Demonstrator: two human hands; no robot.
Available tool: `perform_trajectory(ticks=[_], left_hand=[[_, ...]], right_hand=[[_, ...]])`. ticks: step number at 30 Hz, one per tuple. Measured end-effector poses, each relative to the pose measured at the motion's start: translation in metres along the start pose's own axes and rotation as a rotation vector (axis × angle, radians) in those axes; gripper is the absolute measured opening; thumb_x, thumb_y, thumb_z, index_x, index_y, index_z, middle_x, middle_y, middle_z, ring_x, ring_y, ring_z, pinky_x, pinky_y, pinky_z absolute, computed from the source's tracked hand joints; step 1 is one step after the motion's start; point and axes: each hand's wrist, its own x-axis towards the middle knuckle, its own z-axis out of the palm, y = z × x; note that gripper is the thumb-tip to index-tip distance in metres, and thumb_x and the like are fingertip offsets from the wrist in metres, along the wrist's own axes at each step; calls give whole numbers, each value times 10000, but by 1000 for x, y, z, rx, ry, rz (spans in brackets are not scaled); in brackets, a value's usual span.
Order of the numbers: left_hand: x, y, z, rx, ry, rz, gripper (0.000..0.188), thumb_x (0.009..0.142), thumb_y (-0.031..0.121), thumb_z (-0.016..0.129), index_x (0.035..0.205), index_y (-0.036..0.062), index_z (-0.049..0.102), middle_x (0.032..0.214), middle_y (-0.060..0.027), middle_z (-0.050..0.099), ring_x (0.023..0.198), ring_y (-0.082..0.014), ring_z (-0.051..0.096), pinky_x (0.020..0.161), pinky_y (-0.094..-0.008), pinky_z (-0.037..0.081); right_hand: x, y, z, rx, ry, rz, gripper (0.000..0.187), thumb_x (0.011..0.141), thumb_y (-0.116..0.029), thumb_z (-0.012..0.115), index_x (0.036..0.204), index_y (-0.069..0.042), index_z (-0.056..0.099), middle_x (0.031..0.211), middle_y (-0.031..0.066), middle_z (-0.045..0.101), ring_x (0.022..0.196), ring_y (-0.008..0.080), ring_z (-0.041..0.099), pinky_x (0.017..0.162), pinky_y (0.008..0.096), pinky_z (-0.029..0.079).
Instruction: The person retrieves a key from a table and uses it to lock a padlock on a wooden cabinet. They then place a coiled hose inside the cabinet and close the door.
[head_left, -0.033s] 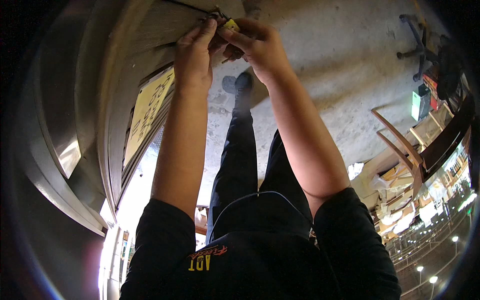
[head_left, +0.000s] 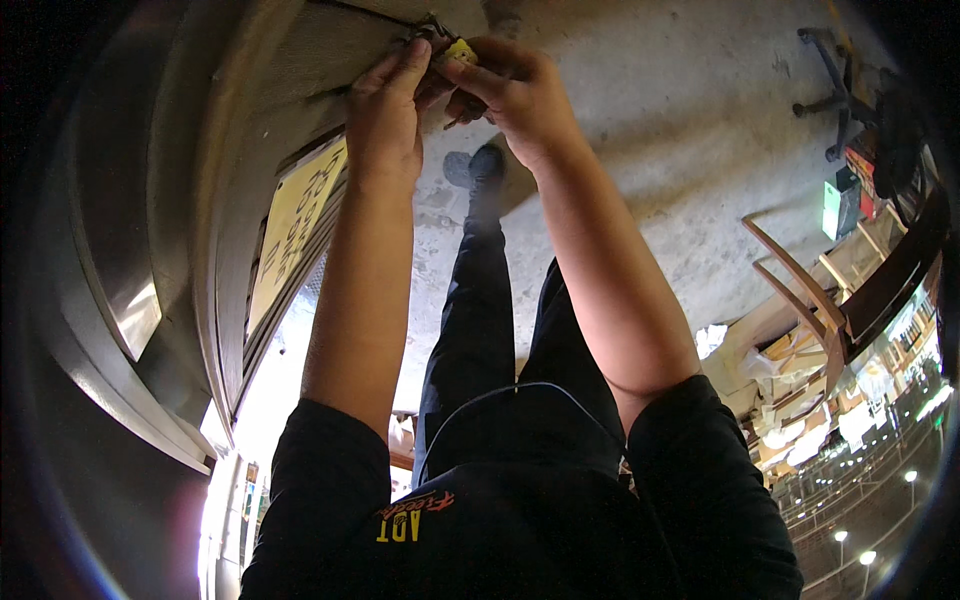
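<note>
Both hands meet at the top of the view, in front of the grey panelled surface on the left. My right hand (head_left: 515,88) is closed, with thumb and fingers pinching a small yellow piece (head_left: 460,50) whose kind I cannot make out. Close beside it, my left hand (head_left: 390,105) is closed with the thumb raised against a small dark part (head_left: 430,28). A dark cord or rod (head_left: 365,10) runs from that part toward the upper left. Fingers hide most of what lies between the hands.
A yellow sign (head_left: 300,228) with dark lettering is on the surface at left. Concrete floor (head_left: 660,130) spreads ahead, with my shoe (head_left: 487,165) on it. At right are a wheeled chair base (head_left: 835,100), a green-and-black box (head_left: 838,205) and wooden furniture (head_left: 800,290).
</note>
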Motion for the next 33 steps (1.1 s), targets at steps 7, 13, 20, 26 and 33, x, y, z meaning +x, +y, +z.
perform_trajectory(ticks=[7, 13, 20, 26, 33], left_hand=[[4, -5, 0, 37, 64, 119, 220, 969, 178, 652, 1045, -23, 700, 973, -105, 722, 848, -173, 702, 763, -296, 593], [11, -13, 1, 63, 42, 207, 237, 964, 179, 662, 1032, -46, 697, 939, -115, 732, 827, -172, 713, 755, -293, 597], [10, -12, 3, 137, 69, 250, 209, 977, 145, 634, 992, -50, 708, 884, -130, 735, 763, -179, 720, 733, -291, 602], [9, -13, 3, 180, 76, 277, 191, 977, 116, 623, 976, -56, 706, 838, -133, 734, 726, -188, 725, 696, -288, 603], [12, -18, -5, 221, 37, 288, 239, 986, 171, 625, 1019, -55, 695, 938, -131, 727, 795, -200, 714, 763, -324, 597]], right_hand=[[8, -51, -10, -676, -69, -16, 210, 882, -148, 671, 1043, -13, 658, 877, 118, 683, 756, 228, 646, 659, 348, 516], [17, -46, -15, -960, -77, -378, 167, 901, -149, 664, 979, -2, 650, 773, 108, 692, 645, 246, 640, 613, 362, 520], [18, -18, -10, -972, 93, -458, 165, 905, -198, 666, 948, -38, 670, 704, 96, 672, 576, 156, 656, 528, 335, 511], [15, -22, -9, -505, -43, -89, 140, 929, -124, 644, 993, 1, 653, 716, 79, 658, 582, 136, 637, 520, 292, 504], [12, -24, -8, -273, -91, -22, 279, 926, -135, 673, 1135, 46, 636, 797, 89, 671, 632, 127, 625, 550, 266, 497]])
